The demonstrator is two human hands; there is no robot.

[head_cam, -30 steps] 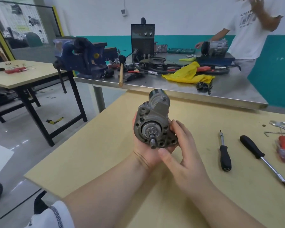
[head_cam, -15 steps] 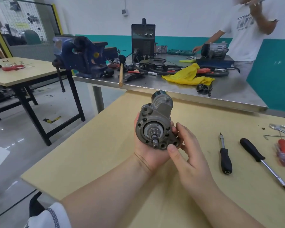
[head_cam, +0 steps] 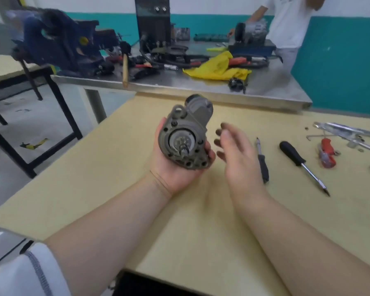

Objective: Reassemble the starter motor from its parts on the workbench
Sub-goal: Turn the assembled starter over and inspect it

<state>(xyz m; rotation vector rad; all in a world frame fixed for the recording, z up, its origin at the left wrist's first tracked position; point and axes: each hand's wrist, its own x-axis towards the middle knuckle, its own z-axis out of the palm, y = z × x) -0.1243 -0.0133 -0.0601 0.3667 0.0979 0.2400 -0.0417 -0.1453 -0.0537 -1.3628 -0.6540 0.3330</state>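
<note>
On the wooden workbench point(head_cam: 120, 159), screwdrivers point(head_cam: 293, 155) lie.

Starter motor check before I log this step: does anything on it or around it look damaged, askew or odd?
Nothing stands out. The starter motor sits whole in the left hand, pinion end toward the camera; the right hand is open beside it, fingertips darkly smudged. Screwdrivers lie flat on the workbench.

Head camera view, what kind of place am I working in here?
Most likely a mechanical workshop or training shop. A blue bench vise sits on a steel table, screwdrivers lie on the wooden workbench, and your left hand holds a starter motor.
</note>
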